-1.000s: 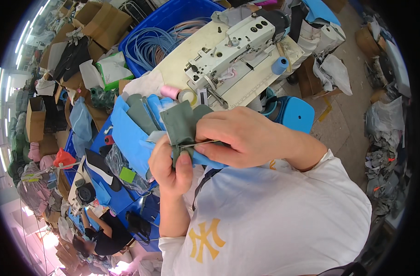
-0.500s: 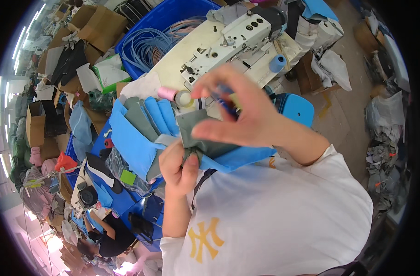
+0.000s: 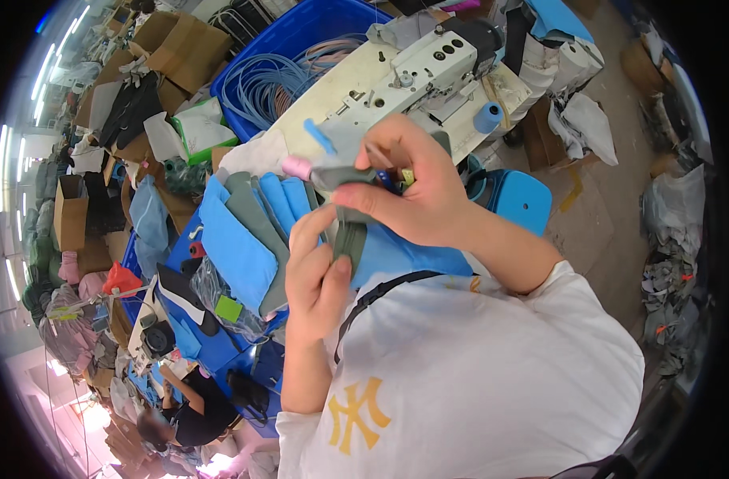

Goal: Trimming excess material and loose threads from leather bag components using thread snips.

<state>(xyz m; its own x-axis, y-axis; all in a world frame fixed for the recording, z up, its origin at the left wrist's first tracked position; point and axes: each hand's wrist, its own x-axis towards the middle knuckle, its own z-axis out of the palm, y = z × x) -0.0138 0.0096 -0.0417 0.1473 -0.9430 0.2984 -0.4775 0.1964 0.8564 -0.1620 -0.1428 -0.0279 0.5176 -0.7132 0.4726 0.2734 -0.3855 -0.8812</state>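
Note:
My left hand (image 3: 315, 275) is closed, its fingers and thumb gripping the lower part of a grey-green fabric piece (image 3: 350, 238). My right hand (image 3: 418, 188) pinches the upper part of the same piece between thumb and fingers. A small dark-blue tool (image 3: 387, 182), its kind partly hidden, is tucked in my right palm. Blue fabric (image 3: 416, 257) hangs below my hands, against my shirt. Left of them lies a layered stack of blue and grey-green fabric panels (image 3: 235, 241). A pink thread spool (image 3: 296, 167) stands just beyond the fabric.
Ahead is a white sewing machine (image 3: 416, 78) on a pale table, with a blue thread cone (image 3: 487, 118) beside it. A blue tub (image 3: 221, 84) holds coiled cords. Cardboard boxes (image 3: 190, 52) stand far left. At lower left, another person (image 3: 197, 411) works at a machine.
My right hand has closed from a spread, blurred pose onto the fabric's upper part. The grey-green piece has been turned and now stretches between both hands. My left hand keeps its grip.

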